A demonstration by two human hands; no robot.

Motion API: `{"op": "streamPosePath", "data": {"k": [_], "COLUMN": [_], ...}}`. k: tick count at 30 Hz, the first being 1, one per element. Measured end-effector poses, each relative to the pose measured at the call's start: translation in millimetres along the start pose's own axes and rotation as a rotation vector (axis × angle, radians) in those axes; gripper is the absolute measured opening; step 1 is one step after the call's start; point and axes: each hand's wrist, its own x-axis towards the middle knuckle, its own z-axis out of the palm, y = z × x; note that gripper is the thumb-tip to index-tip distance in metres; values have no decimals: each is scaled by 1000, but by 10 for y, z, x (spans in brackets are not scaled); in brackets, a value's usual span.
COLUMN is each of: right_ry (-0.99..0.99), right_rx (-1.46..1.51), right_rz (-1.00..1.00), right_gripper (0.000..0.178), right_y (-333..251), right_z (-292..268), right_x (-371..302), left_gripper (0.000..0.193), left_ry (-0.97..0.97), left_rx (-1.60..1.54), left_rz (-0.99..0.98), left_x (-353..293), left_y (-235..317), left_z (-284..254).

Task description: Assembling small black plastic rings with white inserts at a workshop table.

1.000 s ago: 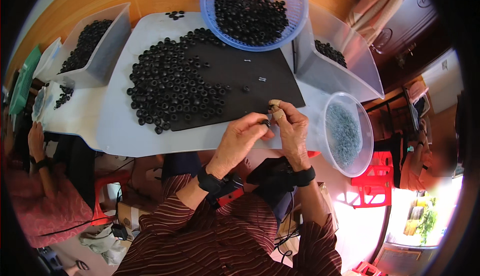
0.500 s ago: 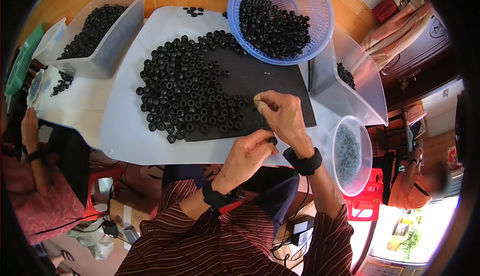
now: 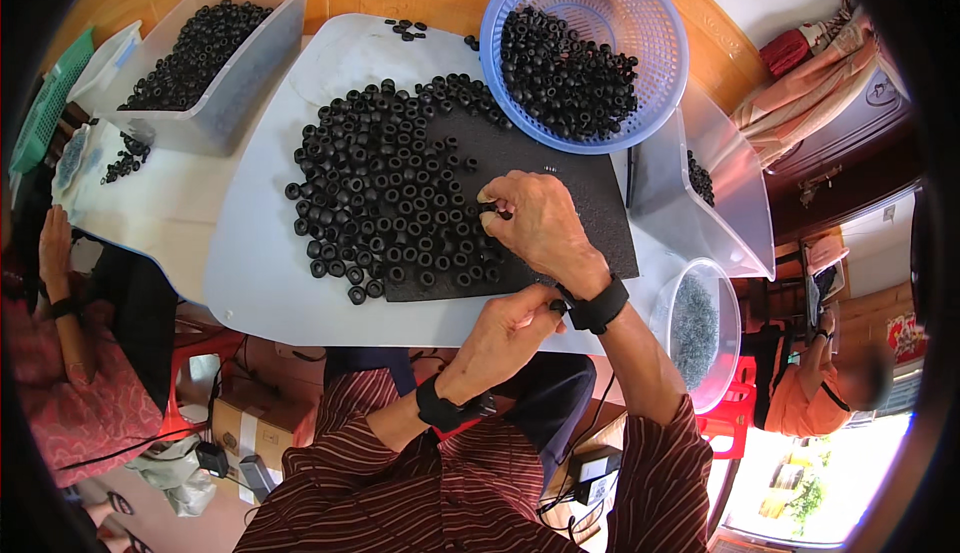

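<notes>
Fingers [image 3: 530,301] of the left hand [image 3: 500,340] curl round a small black ring [image 3: 557,307] by the near edge of the table [image 3: 260,278], its axis hidden. Beyond, the right hand [image 3: 545,221] points leftward over the mat [image 3: 596,208], thumb and fingertip pinching another ring [image 3: 503,214] beside the pile [image 3: 385,188], where many holes face up.

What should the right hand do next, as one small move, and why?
Perhaps the right hand should firm its pinch: its fingertips are at the right edge of the black rings, a dark piece between them, while the left hand holds a small black piece.
</notes>
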Motion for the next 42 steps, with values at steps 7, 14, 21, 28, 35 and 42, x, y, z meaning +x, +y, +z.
{"op": "streamPosePath", "data": {"k": [7,14,21,28,35,42], "right_ry": [25,22,59,14,23,42], "right_rx": [60,-2,152,35,117,52], "right_rz": [78,-37,-5,64,60,14], "right_gripper": [20,15,12,7,8,4], "right_y": [-35,-96,-83,-196,-175,-176], "right_z": [-16,-2,-44,-102,-87,-88], "right_x": [11,20,-4,34,27,19], "left_gripper": [17,15,17,19,20,21], "left_ry": [41,53,56,38,6,75], "left_rx": [-27,-7,41,10,34,-7], "left_rz": [-32,28,38,76,74,163], "left_x": [-5,1,-2,7,17,37], "left_y": [35,24,-11,-122,-162,-202], "left_z": [29,22,32,9,14,64]}}
